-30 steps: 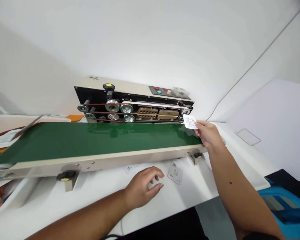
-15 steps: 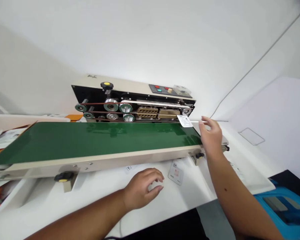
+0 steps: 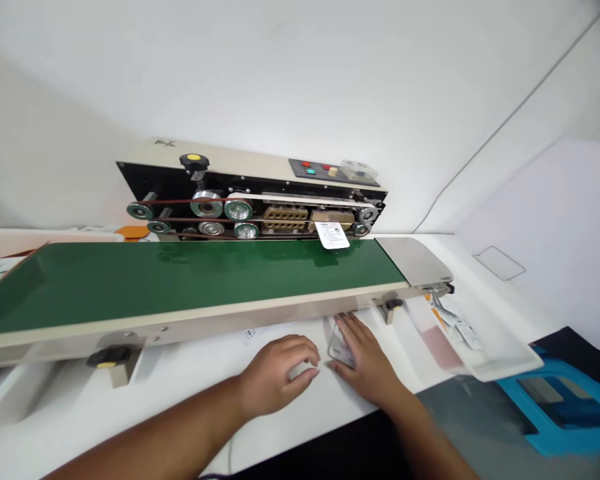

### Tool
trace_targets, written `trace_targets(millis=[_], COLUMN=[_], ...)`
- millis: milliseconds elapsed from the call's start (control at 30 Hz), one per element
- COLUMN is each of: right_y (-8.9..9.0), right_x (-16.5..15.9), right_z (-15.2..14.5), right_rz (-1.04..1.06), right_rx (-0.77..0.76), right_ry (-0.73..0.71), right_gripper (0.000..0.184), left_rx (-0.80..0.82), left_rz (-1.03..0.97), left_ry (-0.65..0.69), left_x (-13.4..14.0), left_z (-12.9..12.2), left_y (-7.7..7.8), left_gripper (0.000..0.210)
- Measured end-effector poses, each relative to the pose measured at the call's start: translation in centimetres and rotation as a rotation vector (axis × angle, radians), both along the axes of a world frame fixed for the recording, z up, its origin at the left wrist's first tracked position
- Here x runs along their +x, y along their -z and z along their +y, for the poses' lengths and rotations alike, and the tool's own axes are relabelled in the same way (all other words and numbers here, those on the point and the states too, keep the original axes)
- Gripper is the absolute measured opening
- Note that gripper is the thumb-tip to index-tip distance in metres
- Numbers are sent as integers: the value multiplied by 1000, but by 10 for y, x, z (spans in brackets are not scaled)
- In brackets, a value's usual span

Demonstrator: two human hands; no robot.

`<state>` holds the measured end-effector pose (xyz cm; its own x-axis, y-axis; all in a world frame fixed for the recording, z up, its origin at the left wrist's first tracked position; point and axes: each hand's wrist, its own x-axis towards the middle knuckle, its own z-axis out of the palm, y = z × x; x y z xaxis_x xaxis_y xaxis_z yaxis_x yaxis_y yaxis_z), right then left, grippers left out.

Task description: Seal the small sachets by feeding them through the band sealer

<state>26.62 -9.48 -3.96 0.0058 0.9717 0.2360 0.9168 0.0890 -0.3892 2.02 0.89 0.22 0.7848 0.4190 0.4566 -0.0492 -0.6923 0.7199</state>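
Note:
On the white table in front of the band sealer, my right hand lies over a small flat packet, fingers at its far end and thumb at its near edge. Part of that packet is hidden under the hand. To its left, my left hand hovers with curved fingers, a gap between thumb and forefinger, holding nothing. A white printed sachet hangs by its top edge in the band sealer, over the green conveyor belt; neither hand touches it.
A pale tray with several packets stands at the right, near a blue plastic stool. Black knobs jut out below the conveyor's front rail. Another printed piece lies partly under the conveyor.
My right hand has come down from the conveyor's right end onto the packet on the table. The sachet has travelled left along the sealer. My left hand has barely moved.

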Motion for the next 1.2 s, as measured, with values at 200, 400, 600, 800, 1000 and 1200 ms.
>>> trace_targets(millis=[200, 400, 600, 800, 1000, 1200], right_y=[-10, -27, -30, -11, -12, -10], right_x=[-5, -31, -50, -45, -45, -45], right_z=[-4, -6, 6, 8, 7, 6], right_rz=[85, 633, 1106, 1023, 1104, 1172], right_rx=[44, -26, -117, -8, -93, -120], right_ry=[-133, -263, -372, -53, -6, 2], right_gripper=[54, 78, 95, 30, 36, 36], left_rx=[11, 281, 203, -265, -495, -641], left_rz=[42, 1, -22, 8, -1, -28], left_ry=[-38, -30, -71, -206, -4, -13], left_x=[-2, -3, -3, -2, -2, 0], left_z=[1, -4, -8, -4, -6, -2], left_y=[-2, -4, -6, -1, 4, 2], left_gripper=[11, 38, 24, 10, 55, 39])
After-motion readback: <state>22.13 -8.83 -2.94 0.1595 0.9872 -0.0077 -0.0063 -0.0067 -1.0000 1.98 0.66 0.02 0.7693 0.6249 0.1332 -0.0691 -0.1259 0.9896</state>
